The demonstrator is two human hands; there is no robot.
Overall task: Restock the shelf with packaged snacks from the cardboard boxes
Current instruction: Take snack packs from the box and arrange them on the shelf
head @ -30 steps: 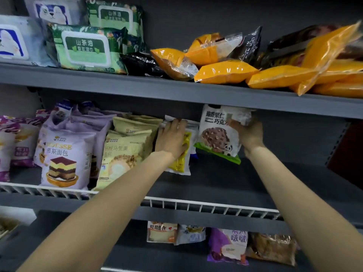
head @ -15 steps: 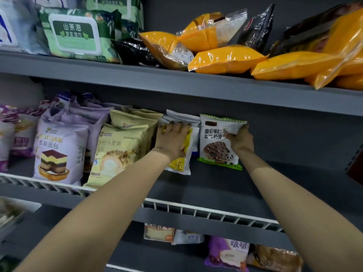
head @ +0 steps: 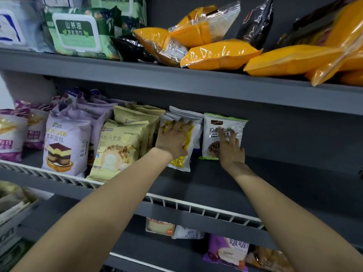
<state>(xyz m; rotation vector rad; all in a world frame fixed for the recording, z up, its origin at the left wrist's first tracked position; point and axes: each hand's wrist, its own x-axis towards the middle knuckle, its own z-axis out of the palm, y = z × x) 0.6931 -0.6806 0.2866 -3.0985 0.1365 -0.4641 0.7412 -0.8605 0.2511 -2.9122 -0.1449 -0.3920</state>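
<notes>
On the grey middle shelf (head: 284,173) a white snack pack with a green edge and a chocolate picture (head: 214,124) stands upright against the back wall. My right hand (head: 229,148) lies flat on its front with the fingers spread. To its left, my left hand (head: 173,138) presses flat against a white and yellow snack pack (head: 180,161), which leans on a row of cream packs (head: 115,148). Neither hand grips anything. No cardboard box is in view.
Purple cake packs (head: 64,142) fill the left of the middle shelf behind a white wire rail (head: 196,208). The top shelf holds green wipes packs (head: 76,34) and orange bags (head: 220,54). More packs (head: 227,252) lie on the lower shelf. Bare shelf stretches right of the chocolate pack.
My right hand lowered the chocolate pack onto the shelf, stood it against the back wall and moved from its right edge to its front. My left hand stayed on the yellow pack.
</notes>
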